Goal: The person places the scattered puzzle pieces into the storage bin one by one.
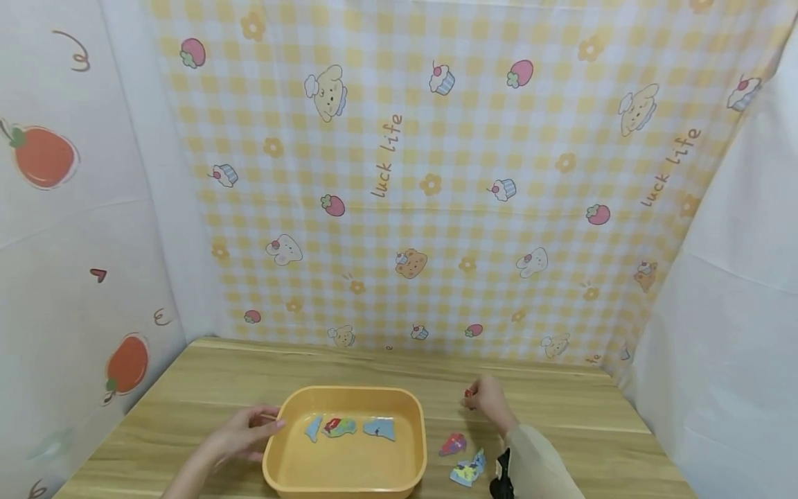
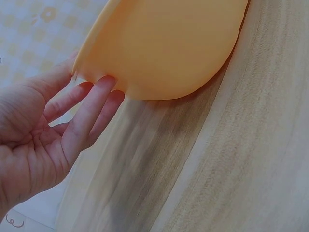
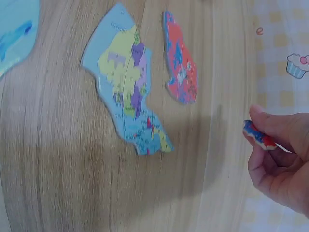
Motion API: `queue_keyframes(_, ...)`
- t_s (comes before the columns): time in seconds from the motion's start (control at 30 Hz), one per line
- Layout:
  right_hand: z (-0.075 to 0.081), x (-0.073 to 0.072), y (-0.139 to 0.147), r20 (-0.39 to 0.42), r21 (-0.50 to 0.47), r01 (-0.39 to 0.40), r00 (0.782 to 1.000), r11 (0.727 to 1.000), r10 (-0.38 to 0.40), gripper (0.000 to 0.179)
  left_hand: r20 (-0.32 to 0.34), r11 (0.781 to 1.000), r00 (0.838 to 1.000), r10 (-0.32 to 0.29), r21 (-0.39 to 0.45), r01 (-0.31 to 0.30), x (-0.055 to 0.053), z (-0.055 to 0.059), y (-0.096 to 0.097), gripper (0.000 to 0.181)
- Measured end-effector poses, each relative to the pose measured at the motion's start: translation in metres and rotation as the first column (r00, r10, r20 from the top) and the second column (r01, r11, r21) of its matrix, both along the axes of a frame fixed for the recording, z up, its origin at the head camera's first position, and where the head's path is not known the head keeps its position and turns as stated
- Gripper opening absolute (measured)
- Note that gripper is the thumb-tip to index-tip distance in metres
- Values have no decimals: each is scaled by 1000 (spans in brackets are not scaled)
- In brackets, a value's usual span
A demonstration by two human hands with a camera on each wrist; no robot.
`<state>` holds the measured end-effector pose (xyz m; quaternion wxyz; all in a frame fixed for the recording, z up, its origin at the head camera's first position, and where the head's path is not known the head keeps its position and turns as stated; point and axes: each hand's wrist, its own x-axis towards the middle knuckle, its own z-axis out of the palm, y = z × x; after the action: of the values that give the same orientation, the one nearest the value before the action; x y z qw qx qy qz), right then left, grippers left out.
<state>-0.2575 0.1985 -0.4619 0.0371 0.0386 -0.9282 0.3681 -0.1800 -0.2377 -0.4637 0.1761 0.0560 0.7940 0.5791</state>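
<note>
My left hand [image 1: 243, 436] holds the left side of a yellow plastic basin [image 1: 349, 475], thumb over the rim and fingers [image 2: 99, 104] against the outer wall. Between thumb and fingers, my right hand [image 1: 491, 402] pinches a small red and blue map puzzle piece [image 3: 259, 136], raised over the table to the right of the basin. Nearer me lie a red and purple puzzle piece [image 1: 453, 444] and a larger blue, yellow and purple one [image 3: 126, 77]. Inside the basin are a narrow blue piece [image 1: 314, 428], a red and green piece [image 1: 339, 426] and a wider blue piece [image 1: 379, 429].
Part of a pale blue piece [image 3: 17, 31] shows at the right wrist view's upper left corner. The wooden table [image 1: 561, 416] ends at a yellow checked cloth [image 1: 436, 298] behind, with white cloth at both sides. A black strapped device [image 1: 501, 478] sits by the right sleeve.
</note>
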Motion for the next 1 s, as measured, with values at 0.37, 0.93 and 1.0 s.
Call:
queue_keyframes(0.37, 10, -6, -19, -32, 60, -73, 997, 996, 75, 31, -3, 1000, 1000, -1, 7, 1, 2, 1, 0, 62)
queue_keyframes(0.93, 39, -6, -78, -13, -48, -261, 965, 964, 261, 13, 6, 1000, 1000, 4, 2, -4, 2, 2, 1, 62)
queue_keyframes(1.0, 41, -7, -85, -28, -32, -280, 960, 959, 279, 14, 0, 1000, 1000, 7, -2, -7, 1, 2, 1, 61)
